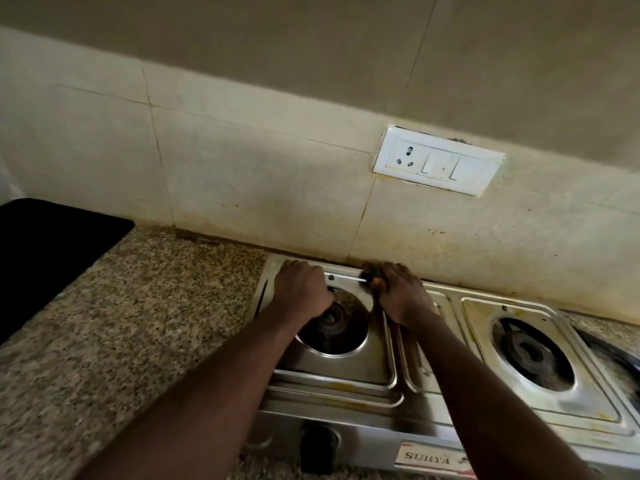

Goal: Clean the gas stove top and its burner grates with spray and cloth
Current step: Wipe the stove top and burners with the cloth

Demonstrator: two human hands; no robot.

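**A:** Where does the gas stove (346,372) sit?

**B:** On a speckled granite counter (138,306), its back edge against the tiled wall (259,174). It is stainless steel with yellow-brown stains along the front ridges. 2 burners are in view: the left burner (332,323) in its round well, partly behind the left wrist, and the right burner (530,351) well apart from both hands.

**A:** What is the left hand (301,289) doing?

**B:** It lies knuckles up on the back left corner of the plate around the left burner, with the fingers curled under. I cannot tell whether they grip the plate's edge or only rest there.

**A:** And the right hand (398,292)?

**B:** Its fingers are closed around the orange and black handle of a thin tool (349,278), at the back of the stove just right of the left burner. The metal shaft runs leftward along the back rim, and its tip is at a small screw (330,277) just beside the left hand. It looks like a screwdriver, though blur keeps me from being certain.

**A:** Anything else nearby?

**B:** A black knob (317,445) on the front panel, beside a label reading SURYA (427,457). A white switch plate (438,161) is on the wall, and a flat black slab (45,247) lies at the counter's far left.
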